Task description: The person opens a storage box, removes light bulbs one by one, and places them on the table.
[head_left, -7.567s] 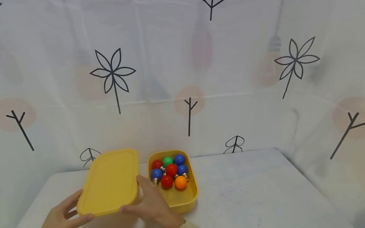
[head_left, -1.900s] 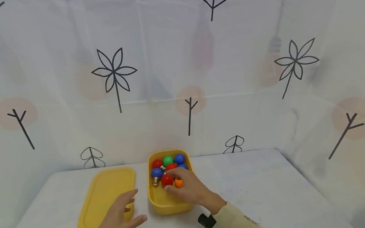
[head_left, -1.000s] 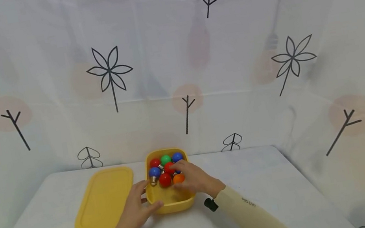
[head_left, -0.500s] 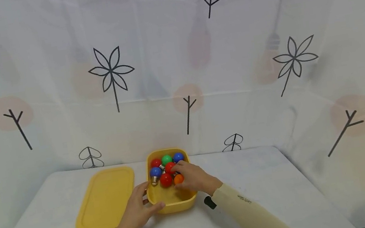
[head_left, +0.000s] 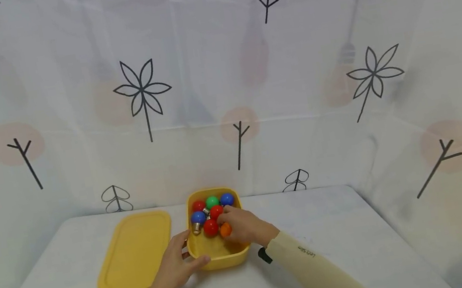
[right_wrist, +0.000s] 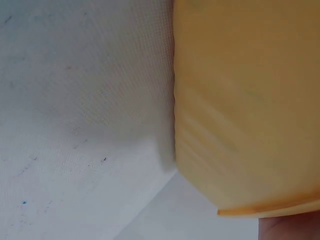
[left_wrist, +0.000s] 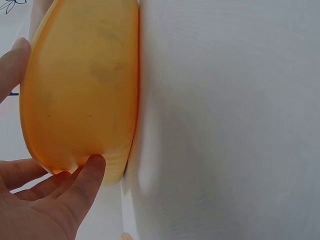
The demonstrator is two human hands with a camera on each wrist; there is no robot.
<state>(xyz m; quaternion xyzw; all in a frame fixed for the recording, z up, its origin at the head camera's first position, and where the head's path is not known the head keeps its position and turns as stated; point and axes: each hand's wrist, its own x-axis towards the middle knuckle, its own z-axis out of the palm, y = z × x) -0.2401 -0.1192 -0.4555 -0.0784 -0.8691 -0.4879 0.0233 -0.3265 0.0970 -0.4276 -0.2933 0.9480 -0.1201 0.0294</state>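
Note:
A yellow plastic box point(head_left: 218, 263) stands on the table and holds several small coloured light bulbs with metal screw bases. My left hand point(head_left: 173, 264) grips its near left corner, thumb on the near wall and fingers on the left side; the left wrist view shows the thumb point(left_wrist: 90, 175) against the box wall. Inside the box, my right hand point(head_left: 244, 225) pinches an orange light bulb point(head_left: 225, 229), whose base is hidden by the fingers. Beside it lie a red bulb point(head_left: 210, 227) and a blue bulb point(head_left: 198, 218). In the right wrist view the box wall point(right_wrist: 245, 100) hides most of that hand.
A yellow lid point(head_left: 137, 252) lies flat on the white table point(head_left: 329, 249), left of the box. A green bulb point(head_left: 212, 202) and another blue bulb point(head_left: 226, 199) sit at the box's far end. A patterned white cloth point(head_left: 187, 95) hangs behind the table.
The lid, held in both hands at first, now lies on the table. The left hand has moved to the box; the right hand has closed on the orange bulb, which has tilted slightly.

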